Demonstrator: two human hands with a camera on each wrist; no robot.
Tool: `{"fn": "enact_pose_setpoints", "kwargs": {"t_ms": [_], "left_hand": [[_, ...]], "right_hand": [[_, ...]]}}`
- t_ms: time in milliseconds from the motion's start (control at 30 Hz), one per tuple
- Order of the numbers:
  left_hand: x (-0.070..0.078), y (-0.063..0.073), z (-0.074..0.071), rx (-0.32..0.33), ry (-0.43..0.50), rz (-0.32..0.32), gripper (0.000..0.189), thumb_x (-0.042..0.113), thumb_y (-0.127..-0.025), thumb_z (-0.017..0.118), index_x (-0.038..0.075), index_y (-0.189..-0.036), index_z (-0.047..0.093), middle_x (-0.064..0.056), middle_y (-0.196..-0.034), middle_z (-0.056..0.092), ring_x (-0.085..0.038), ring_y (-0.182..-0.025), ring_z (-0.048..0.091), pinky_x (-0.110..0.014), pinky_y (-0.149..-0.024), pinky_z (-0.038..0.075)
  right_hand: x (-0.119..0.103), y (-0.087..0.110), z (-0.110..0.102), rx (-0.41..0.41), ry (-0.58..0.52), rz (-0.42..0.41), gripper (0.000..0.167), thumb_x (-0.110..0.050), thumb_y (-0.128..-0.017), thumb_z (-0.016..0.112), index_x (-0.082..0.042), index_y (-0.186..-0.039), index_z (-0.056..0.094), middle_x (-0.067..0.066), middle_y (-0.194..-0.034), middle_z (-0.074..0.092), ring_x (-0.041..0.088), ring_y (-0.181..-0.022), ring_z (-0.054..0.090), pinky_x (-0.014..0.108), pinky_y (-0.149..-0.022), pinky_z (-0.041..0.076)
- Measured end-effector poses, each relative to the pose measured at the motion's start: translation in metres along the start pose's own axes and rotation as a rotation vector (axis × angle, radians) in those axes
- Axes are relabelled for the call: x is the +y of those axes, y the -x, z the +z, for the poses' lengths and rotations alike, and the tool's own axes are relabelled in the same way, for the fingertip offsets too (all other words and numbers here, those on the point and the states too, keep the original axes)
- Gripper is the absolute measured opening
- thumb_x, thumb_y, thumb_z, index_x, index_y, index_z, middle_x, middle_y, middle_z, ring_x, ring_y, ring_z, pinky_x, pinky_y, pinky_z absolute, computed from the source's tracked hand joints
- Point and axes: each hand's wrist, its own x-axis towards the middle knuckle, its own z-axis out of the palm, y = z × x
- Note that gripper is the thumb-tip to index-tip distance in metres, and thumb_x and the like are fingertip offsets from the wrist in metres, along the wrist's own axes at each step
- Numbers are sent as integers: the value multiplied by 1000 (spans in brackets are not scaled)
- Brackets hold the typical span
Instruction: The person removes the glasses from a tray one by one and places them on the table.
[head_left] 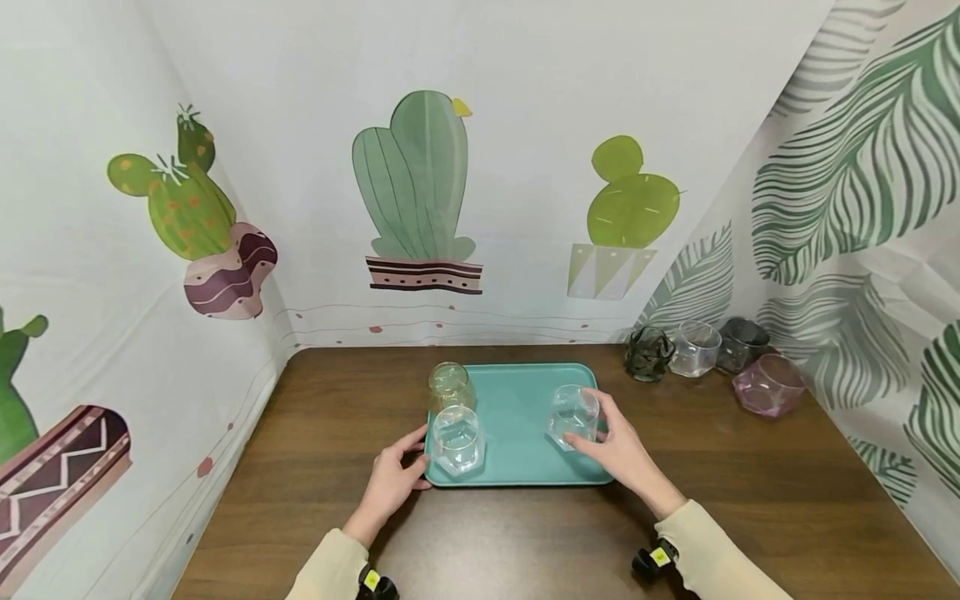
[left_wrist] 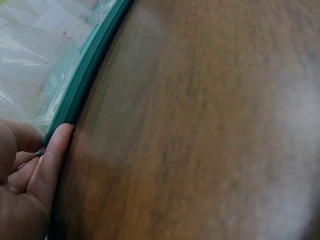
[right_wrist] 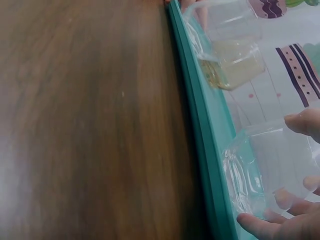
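A teal rectangular tray [head_left: 517, 433] lies on the wooden table. My left hand [head_left: 393, 473] holds its near left corner, and in the left wrist view the fingertips [left_wrist: 62, 137] meet the tray's rim [left_wrist: 80, 82]. At the tray's right side, my right hand [head_left: 626, 450] grips a clear drinking glass [head_left: 572, 408] between thumb and fingers. The right wrist view shows this glass [right_wrist: 250, 175] upright, its base at or just above the tray; contact is hard to tell. Another clear glass [head_left: 459, 442] stands at the left end, in front of an amber-tinted glass [head_left: 450, 382].
At the table's back right stand a dark, wavy-sided glass [head_left: 648, 354], a clear glass [head_left: 695, 348], a grey glass [head_left: 742, 343] and a pink glass [head_left: 768, 385]. Behind the brown table [head_left: 337, 392] hangs a white cloth [head_left: 525, 208] printed with cacti.
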Motion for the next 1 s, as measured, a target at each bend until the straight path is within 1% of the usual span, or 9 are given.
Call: {"fn": "enact_pose_setpoints", "kwargs": {"t_ms": [267, 433, 533, 600, 667, 733, 800, 900, 1000], "left_hand": [[3, -1, -2, -26, -1, 11, 51, -5, -97, 63, 3, -147, 58, -26, -125, 64, -21, -75, 70, -31, -57, 65], [7, 0, 1, 4, -5, 9, 50, -8, -96, 63, 0, -145, 59, -26, -123, 65, -27, -74, 70, -34, -56, 65], [7, 0, 2, 6, -11, 11, 50, -8, -96, 63, -1, -145, 59, -27, -123, 65, -27, -74, 70, -34, -55, 65], [4, -1, 0, -10, -9, 18, 50, -7, -97, 63, 0, -146, 58, -27, -123, 64, -24, -74, 70, -33, -56, 65], [3, -1, -1, -26, -8, 22, 50, -6, -97, 63, 1, -147, 58, -27, -124, 64, -21, -74, 70, -32, -56, 65], [2, 0, -2, -31, -7, 21, 51, -5, -97, 63, 1, -147, 57, -27, -124, 63, -20, -74, 70, -32, -57, 65], [2, 0, -2, -31, -10, 20, 51, -5, -98, 63, 2, -147, 58, -27, -124, 63, -20, -74, 69, -32, -57, 65], [2, 1, -2, -27, -7, 16, 51, -5, -97, 64, 1, -147, 57, -27, -124, 63, -22, -74, 70, -32, -57, 65], [1, 1, -2, -20, 0, 10, 51, -5, -97, 64, 1, -147, 58, -26, -125, 64, -23, -74, 70, -32, -56, 65]], "right_hand": [[2, 4, -24, 57, -15, -4, 77, -20, -94, 80, -9, -156, 36, 24, -151, 44, 43, -138, 47, 64, -106, 51], [2, 7, -39, 102, 5, -14, 76, -15, -94, 80, -6, -155, 36, 25, -147, 47, 42, -134, 50, 61, -104, 53], [6, 10, -48, 130, 36, -11, 76, -14, -94, 79, -4, -155, 35, 26, -146, 48, 42, -133, 51, 57, -102, 55], [8, 12, -55, 150, 54, -6, 75, -14, -94, 79, -4, -155, 36, 26, -146, 48, 41, -131, 51, 47, -100, 58], [11, 15, -61, 176, 73, 5, 74, -14, -94, 79, -2, -154, 36, 28, -145, 48, 41, -129, 52, 31, -97, 58], [14, 18, -69, 197, 84, 16, 75, -14, -93, 79, -1, -153, 36, 29, -146, 47, 42, -128, 51, 17, -92, 53], [17, 20, -76, 219, 91, 26, 75, -14, -93, 79, 0, -153, 36, 31, -146, 46, 44, -128, 51, 6, -88, 48], [21, 23, -87, 251, 117, 48, 75, -15, -93, 79, 1, -153, 36, 32, -147, 45, 46, -128, 50, -2, -85, 42], [26, 25, -97, 279, 157, 82, 77, -19, -93, 79, 1, -154, 36, 32, -147, 46, 48, -127, 51, -4, -81, 38]]}}
